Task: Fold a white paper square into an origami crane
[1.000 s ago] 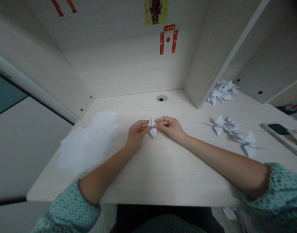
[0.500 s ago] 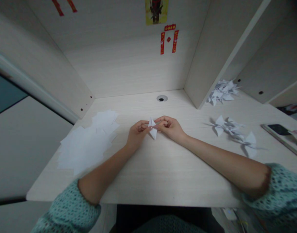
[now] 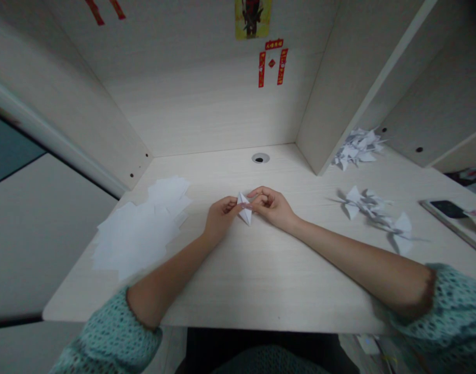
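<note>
Left hand (image 3: pixel 220 216) and right hand (image 3: pixel 274 205) pinch folded paper (image 3: pixel 245 215). Beyond them, red strips (image 3: pixel 261 70) bear lettering too small to read.

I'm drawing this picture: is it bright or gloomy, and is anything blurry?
Head view: gloomy, with a nearly black top right corner; head view: the desk is paler than the upper wall; head view: fingers and folded paper look slightly soft.

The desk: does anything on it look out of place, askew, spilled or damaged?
The paper sheets at left look askew, corners jutting unevenly. The folded pieces at right lie jumbled. No spill or damage stands out, nor anything odd about the held paper.
</note>
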Action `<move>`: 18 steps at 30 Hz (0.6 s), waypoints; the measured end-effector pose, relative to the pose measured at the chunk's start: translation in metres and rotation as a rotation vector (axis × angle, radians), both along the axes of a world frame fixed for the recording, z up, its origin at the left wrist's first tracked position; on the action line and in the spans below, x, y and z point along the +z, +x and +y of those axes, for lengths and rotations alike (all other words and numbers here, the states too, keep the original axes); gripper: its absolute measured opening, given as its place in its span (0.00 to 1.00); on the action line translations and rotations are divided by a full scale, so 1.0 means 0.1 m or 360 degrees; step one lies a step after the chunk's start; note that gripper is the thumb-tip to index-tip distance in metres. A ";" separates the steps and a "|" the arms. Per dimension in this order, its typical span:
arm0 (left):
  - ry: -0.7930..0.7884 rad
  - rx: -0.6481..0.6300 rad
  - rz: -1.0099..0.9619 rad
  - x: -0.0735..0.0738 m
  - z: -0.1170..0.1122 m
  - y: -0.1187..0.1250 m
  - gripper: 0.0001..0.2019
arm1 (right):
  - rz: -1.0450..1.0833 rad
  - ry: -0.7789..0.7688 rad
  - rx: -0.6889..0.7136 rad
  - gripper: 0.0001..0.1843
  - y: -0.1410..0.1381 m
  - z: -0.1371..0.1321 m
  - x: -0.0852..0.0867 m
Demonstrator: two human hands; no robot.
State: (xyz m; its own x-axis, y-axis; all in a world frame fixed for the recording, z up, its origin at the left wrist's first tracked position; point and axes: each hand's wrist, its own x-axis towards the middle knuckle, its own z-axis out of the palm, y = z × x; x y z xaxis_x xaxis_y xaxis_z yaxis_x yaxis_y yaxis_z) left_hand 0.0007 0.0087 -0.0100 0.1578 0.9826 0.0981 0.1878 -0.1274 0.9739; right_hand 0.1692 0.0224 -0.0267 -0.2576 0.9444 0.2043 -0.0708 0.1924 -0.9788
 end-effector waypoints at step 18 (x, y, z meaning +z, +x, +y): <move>-0.0099 0.0032 -0.0194 0.05 0.00 -0.01 0.11 | -0.0225 -0.0002 0.0090 0.19 0.01 -0.02 0.03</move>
State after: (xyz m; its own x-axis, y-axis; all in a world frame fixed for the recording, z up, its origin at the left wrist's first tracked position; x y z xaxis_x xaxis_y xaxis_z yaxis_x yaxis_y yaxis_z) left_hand -0.0005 0.0084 -0.0052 0.1286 0.9902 0.0542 0.0693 -0.0635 0.9956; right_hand 0.1699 0.0203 -0.0232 -0.3365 0.9278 0.1612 0.0568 0.1909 -0.9800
